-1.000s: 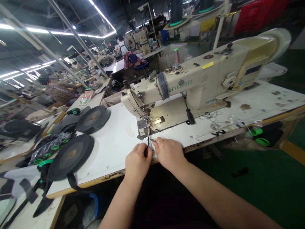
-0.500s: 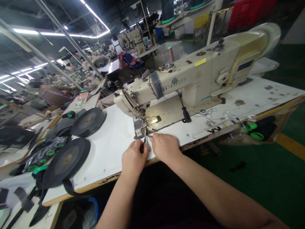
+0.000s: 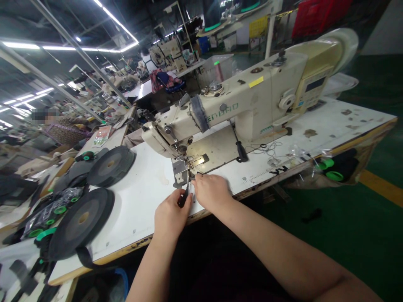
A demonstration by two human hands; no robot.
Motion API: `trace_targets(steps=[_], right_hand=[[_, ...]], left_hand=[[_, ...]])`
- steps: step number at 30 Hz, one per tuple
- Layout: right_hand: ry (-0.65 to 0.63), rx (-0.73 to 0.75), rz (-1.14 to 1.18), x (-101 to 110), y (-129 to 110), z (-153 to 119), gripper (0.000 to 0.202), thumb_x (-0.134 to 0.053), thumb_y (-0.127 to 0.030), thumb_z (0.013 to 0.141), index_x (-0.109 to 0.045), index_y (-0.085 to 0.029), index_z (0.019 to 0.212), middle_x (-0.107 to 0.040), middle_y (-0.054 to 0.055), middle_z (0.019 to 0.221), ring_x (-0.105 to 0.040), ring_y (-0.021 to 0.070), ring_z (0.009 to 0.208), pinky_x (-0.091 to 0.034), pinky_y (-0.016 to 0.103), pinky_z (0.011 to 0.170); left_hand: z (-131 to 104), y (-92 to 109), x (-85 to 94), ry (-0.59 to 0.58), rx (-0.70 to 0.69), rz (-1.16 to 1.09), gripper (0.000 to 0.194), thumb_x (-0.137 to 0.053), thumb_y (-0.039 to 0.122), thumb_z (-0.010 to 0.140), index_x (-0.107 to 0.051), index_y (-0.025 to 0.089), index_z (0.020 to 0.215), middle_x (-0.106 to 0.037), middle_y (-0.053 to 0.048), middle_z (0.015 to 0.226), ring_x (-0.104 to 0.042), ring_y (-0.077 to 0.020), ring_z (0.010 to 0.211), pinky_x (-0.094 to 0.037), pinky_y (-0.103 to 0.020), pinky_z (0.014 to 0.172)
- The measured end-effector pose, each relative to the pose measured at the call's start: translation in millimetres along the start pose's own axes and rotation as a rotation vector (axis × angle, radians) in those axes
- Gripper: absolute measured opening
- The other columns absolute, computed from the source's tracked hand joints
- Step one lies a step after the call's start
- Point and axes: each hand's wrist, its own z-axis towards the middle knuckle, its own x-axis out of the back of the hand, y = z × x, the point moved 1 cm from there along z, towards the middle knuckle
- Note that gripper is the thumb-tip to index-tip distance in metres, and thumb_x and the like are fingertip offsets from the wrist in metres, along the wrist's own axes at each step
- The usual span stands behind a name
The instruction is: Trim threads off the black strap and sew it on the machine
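My left hand [image 3: 171, 212] is closed around a slim black-handled tool [image 3: 184, 198], whose thin metal end points up at the needle area. Just right of it, my right hand [image 3: 211, 192] has its fingers pinched together at the front edge of the machine bed. A small dark bit shows at its fingertips, too small to name. Both hands are directly in front of the presser foot [image 3: 189, 161] of a cream sewing machine [image 3: 245, 105]. A metal guide plate [image 3: 180, 168] sits left of the needle. The exact kind of tool is hidden by my fingers.
A black-handled screwdriver [image 3: 241, 151] leans against the machine. Two rolls of black tape [image 3: 111, 165] lie on the left of the white table [image 3: 145, 167]. Loose thread [image 3: 272, 151] lies to the right. Spools with green ends [image 3: 333, 175] hang below the table edge. A person [image 3: 64, 130] sits far left.
The view has shifted slightly, so the machine appears a little further left. Both hands stay by the needle; the tool in my left hand looks slightly more tilted.
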Motion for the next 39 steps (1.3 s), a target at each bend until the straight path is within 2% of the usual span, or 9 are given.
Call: trace_targets(steps=[9,13,19,24,28,39], right_hand=[[0.034,-0.018,-0.004,0.2,1.4,8.9,0.025,-0.045,-0.028,0.1,-0.065,-0.014,0.093,-0.072,0.011,0.082,-0.072,0.0253,0.081,-0.05,0.033,0.067],[0.042,-0.008,-0.001,3.0,3.2,12.2,0.024,-0.046,-0.026,0.1,-0.065,-0.015,0.091,-0.072,0.01,0.083,-0.071,0.024,0.083,-0.049,0.032,0.071],[0.023,0.01,0.017,1.0,8.8,16.9,0.024,-0.043,-0.026,0.1,-0.064,-0.017,0.092,-0.073,0.009,0.085,-0.071,0.0252,0.086,-0.048,0.034,0.072],[0.012,0.018,0.024,-3.6,12.2,20.8,0.025,-0.042,-0.026,0.101,-0.063,-0.017,0.092,-0.073,0.009,0.084,-0.071,0.025,0.086,-0.048,0.033,0.07],[0.008,0.024,0.037,-1.7,12.6,21.8,0.024,-0.043,-0.026,0.101,-0.064,-0.016,0.093,-0.073,0.009,0.084,-0.071,0.0248,0.087,-0.048,0.033,0.071],[-0.025,0.007,0.032,10.6,16.7,26.6,0.028,-0.043,-0.027,0.1,-0.067,-0.014,0.097,-0.074,0.012,0.088,-0.071,0.0253,0.09,-0.049,0.032,0.073]], left_hand=[[-6.9,1.9,1.0,-0.094,0.054,-0.043,0.023,-0.055,0.044,0.089,-0.066,0.025,0.094,-0.059,0.003,0.065,-0.056,-0.0167,0.062,-0.035,-0.028,0.063],[-7.4,0.6,-2.3,-0.151,0.073,-0.048,0.021,-0.055,0.043,0.088,-0.066,0.026,0.091,-0.059,0.003,0.065,-0.055,-0.0157,0.061,-0.034,-0.027,0.062],[-8.6,-1.7,-7.3,-0.152,0.061,-0.055,0.02,-0.054,0.041,0.089,-0.066,0.026,0.097,-0.062,0.002,0.069,-0.057,-0.0162,0.064,-0.034,-0.026,0.063],[-8.1,-7.1,-9.3,-0.134,0.047,-0.1,0.028,-0.046,0.044,0.094,-0.065,0.026,0.105,-0.069,-0.001,0.08,-0.063,-0.0188,0.073,-0.037,-0.027,0.066],[-7.6,-9.7,-8.9,-0.119,0.024,-0.084,0.032,-0.044,0.047,0.095,-0.065,0.025,0.106,-0.068,-0.002,0.078,-0.064,-0.02,0.073,-0.039,-0.028,0.066],[-10.5,-16.0,-15.2,-0.075,-0.041,-0.119,0.036,-0.043,0.05,0.097,-0.065,0.022,0.094,-0.068,-0.002,0.076,-0.064,-0.0191,0.07,-0.042,-0.029,0.066]])
